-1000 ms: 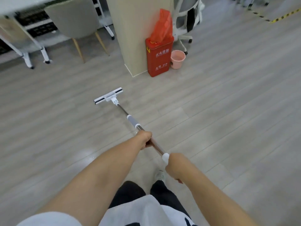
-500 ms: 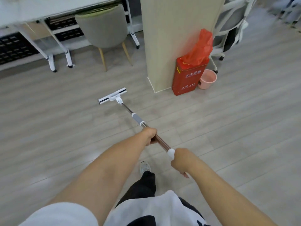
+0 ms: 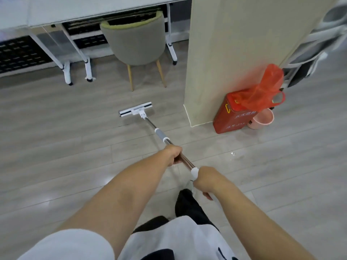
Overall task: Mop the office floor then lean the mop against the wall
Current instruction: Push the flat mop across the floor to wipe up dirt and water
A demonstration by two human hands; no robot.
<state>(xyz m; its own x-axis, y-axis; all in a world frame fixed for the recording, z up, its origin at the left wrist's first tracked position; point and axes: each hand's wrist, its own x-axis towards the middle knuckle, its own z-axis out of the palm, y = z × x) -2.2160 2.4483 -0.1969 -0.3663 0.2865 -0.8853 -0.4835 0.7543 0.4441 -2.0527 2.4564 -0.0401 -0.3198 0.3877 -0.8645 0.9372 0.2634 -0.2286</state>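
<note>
Mop [image 3: 161,136] slanted forward and down, flat white head on the grey floor [image 3: 56,139], left of the beige pillar [image 3: 225,62] and near it. Gripped mid-shaft on the copper pole by left hand [image 3: 173,154], at the white top end by right hand [image 3: 205,180]; fingers [image 3: 208,196] of both curled tight round it.

Left hand [image 3: 173,153] outstretched ahead of right hand [image 3: 205,180], both curled round mop [image 3: 160,134]
</note>
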